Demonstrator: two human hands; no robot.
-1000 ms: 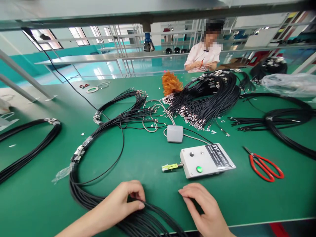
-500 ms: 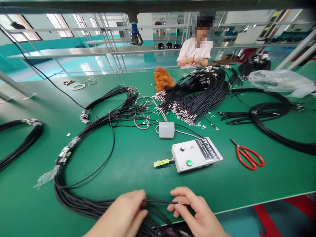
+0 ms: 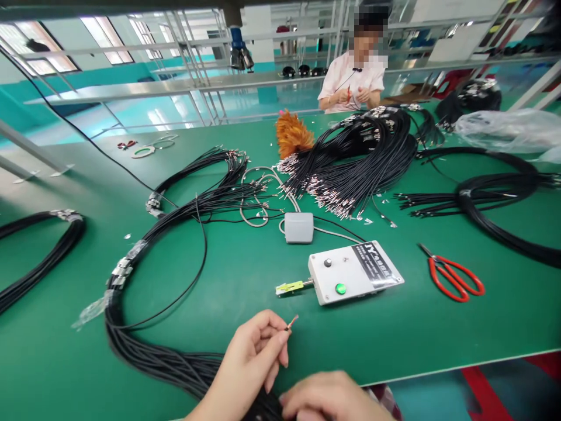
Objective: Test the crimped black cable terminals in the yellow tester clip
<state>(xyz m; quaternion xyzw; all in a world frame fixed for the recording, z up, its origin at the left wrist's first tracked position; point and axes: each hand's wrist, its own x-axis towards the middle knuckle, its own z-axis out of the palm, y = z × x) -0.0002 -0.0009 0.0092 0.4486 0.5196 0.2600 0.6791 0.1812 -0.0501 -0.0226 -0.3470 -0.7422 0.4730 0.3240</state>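
Near the table's (image 3: 438,345) front edge, a wire end (image 3: 291,322) is pinched upright in the left hand (image 3: 256,356), terminal exposed toward the tester box (image 3: 353,279), while the right hand (image 3: 333,400) is closed over the black wire bundle (image 3: 175,365).

Left hand (image 3: 252,356) raised, fingertips pinched, right hand (image 3: 333,400) low, curled, knuckles up

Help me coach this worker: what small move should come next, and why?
Probably carry the wire end, pinched in the left hand, up to the yellow-green clip on the white tester box; its terminal points that way and the clip looks vacant.
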